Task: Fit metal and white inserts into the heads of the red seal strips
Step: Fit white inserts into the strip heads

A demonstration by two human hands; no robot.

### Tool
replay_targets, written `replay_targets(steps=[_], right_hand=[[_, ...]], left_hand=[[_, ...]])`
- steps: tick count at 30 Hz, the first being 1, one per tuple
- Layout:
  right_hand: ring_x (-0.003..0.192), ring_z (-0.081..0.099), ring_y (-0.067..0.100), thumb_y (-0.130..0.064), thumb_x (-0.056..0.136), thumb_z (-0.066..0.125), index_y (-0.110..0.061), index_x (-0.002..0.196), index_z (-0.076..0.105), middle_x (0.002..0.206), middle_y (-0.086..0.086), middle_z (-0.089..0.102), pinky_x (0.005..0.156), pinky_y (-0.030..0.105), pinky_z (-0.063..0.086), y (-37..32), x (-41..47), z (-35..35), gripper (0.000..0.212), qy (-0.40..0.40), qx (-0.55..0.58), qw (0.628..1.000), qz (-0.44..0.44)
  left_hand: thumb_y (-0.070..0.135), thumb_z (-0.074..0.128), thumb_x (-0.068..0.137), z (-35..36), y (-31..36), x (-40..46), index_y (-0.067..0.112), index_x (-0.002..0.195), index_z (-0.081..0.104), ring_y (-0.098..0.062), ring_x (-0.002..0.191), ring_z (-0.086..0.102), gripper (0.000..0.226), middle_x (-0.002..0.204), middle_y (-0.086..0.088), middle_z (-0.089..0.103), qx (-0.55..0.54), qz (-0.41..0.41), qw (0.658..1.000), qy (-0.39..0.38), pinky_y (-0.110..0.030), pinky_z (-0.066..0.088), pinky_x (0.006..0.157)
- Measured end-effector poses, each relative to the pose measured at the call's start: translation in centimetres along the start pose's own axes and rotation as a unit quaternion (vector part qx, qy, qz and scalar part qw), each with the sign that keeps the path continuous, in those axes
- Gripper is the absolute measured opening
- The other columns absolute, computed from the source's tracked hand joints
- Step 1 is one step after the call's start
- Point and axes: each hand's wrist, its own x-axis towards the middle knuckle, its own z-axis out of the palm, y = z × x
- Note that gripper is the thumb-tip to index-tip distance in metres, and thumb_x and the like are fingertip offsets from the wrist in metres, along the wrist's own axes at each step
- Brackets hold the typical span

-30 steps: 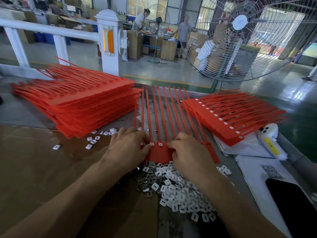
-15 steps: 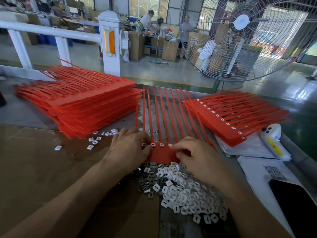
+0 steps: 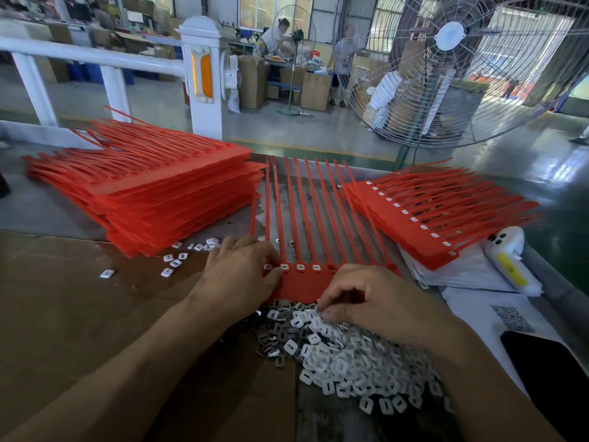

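The left hand [image 3: 242,275] presses flat-fingered on the red seal strip [image 3: 302,282] between both hands to steady its heads, while the right hand [image 3: 379,301], fingers curled, pinches an insert from the pile [image 3: 344,352] beneath it.

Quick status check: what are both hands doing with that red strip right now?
Left hand presses red seal strip flat. Right hand, fingers curled, picks at insert pile. Four heads show white inserts. Nothing in the way.
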Motion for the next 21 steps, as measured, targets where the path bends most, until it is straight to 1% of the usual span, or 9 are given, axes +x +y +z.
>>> replay_targets(steps=[3, 6, 9, 11, 13, 14, 16, 19, 21], right_hand=[[0.088, 0.064, 0.000, -0.035, 0.084, 0.084, -0.034, 0.087, 0.077, 0.098, -0.019, 0.064, 0.077, 0.014, 0.047, -0.2, 0.1, 0.2, 0.009, -0.001, -0.021, 1.000, -0.001], [0.082, 0.065, 0.001, -0.036, 0.085, 0.083, -0.036, 0.086, 0.072, 0.099, -0.022, 0.062, 0.070, 0.017, 0.050, -0.3, 0.1, 0.3, 0.012, -0.011, -0.014, 1.000, 0.012], [0.085, 0.065, 0.002, -0.038, 0.085, 0.082, -0.036, 0.086, 0.070, 0.101, -0.021, 0.063, 0.070, 0.019, 0.049, -0.3, 0.0, 0.3, 0.012, -0.019, -0.023, 0.999, 0.012], [0.077, 0.066, 0.002, -0.034, 0.086, 0.081, -0.034, 0.085, 0.070, 0.096, -0.017, 0.067, 0.066, 0.018, 0.050, -0.3, 0.0, 0.2, 0.011, -0.018, 0.006, 1.000, 0.012], [0.065, 0.064, 0.000, -0.028, 0.089, 0.078, -0.031, 0.085, 0.070, 0.084, -0.012, 0.071, 0.058, 0.014, 0.047, -0.3, -0.1, 0.1, 0.009, 0.000, 0.051, 0.999, 0.008], [0.062, 0.063, -0.001, -0.026, 0.091, 0.076, -0.030, 0.085, 0.070, 0.079, -0.011, 0.072, 0.057, 0.013, 0.046, -0.2, -0.1, 0.1, 0.010, 0.015, 0.069, 0.997, 0.004], [0.063, 0.063, 0.000, -0.022, 0.093, 0.074, -0.029, 0.087, 0.071, 0.077, -0.008, 0.072, 0.058, 0.014, 0.047, -0.1, 0.0, 0.3, 0.010, 0.053, 0.098, 0.994, 0.003], [0.071, 0.066, 0.002, -0.019, 0.094, 0.074, -0.030, 0.092, 0.073, 0.083, -0.007, 0.074, 0.065, 0.016, 0.051, 0.4, 0.4, 0.8, 0.012, 0.109, 0.127, 0.986, 0.008], [0.078, 0.069, 0.004, -0.018, 0.093, 0.075, -0.032, 0.095, 0.074, 0.087, -0.008, 0.074, 0.070, 0.017, 0.052, 0.8, 0.7, 1.0, 0.015, 0.131, 0.133, 0.982, 0.006]], left_hand=[[0.048, 0.055, 0.098, 0.0, 0.0, 0.0, 0.040, 0.120, 0.061, -0.017, 0.130, 0.037, 0.025, 0.132, 0.012, 0.053, 0.000, 0.000, 1.000, -0.001, -0.040, 0.026, 0.111], [0.049, 0.055, 0.098, 0.0, 0.0, 0.1, 0.040, 0.120, 0.061, -0.016, 0.130, 0.037, 0.025, 0.132, 0.013, 0.053, -0.001, -0.001, 1.000, 0.000, -0.040, 0.026, 0.112], [0.050, 0.055, 0.098, 0.1, -0.1, 0.1, 0.040, 0.121, 0.061, -0.016, 0.130, 0.036, 0.026, 0.133, 0.012, 0.052, 0.001, -0.003, 1.000, -0.003, -0.040, 0.025, 0.112], [0.049, 0.055, 0.098, 0.1, -0.1, 0.1, 0.039, 0.121, 0.061, -0.017, 0.130, 0.037, 0.026, 0.134, 0.012, 0.053, 0.001, -0.002, 1.000, -0.002, -0.041, 0.025, 0.112], [0.049, 0.055, 0.098, 0.1, 0.0, 0.1, 0.039, 0.121, 0.061, -0.017, 0.130, 0.036, 0.026, 0.135, 0.012, 0.053, -0.001, -0.001, 1.000, 0.000, -0.041, 0.025, 0.112], [0.049, 0.055, 0.098, 0.0, 0.0, 0.1, 0.039, 0.121, 0.061, -0.017, 0.131, 0.036, 0.026, 0.135, 0.012, 0.052, -0.002, -0.002, 1.000, -0.001, -0.041, 0.025, 0.112], [0.049, 0.054, 0.098, 0.0, 0.0, 0.0, 0.040, 0.122, 0.061, -0.017, 0.132, 0.035, 0.026, 0.136, 0.012, 0.051, -0.003, -0.003, 1.000, -0.005, -0.041, 0.024, 0.113], [0.049, 0.054, 0.098, 0.0, 0.1, 0.1, 0.039, 0.122, 0.061, -0.017, 0.132, 0.035, 0.027, 0.136, 0.011, 0.051, -0.003, -0.004, 1.000, -0.007, -0.041, 0.024, 0.113], [0.049, 0.054, 0.098, 0.0, 0.1, 0.1, 0.040, 0.122, 0.061, -0.017, 0.131, 0.036, 0.027, 0.135, 0.012, 0.052, -0.002, -0.002, 1.000, -0.004, -0.041, 0.025, 0.112]])
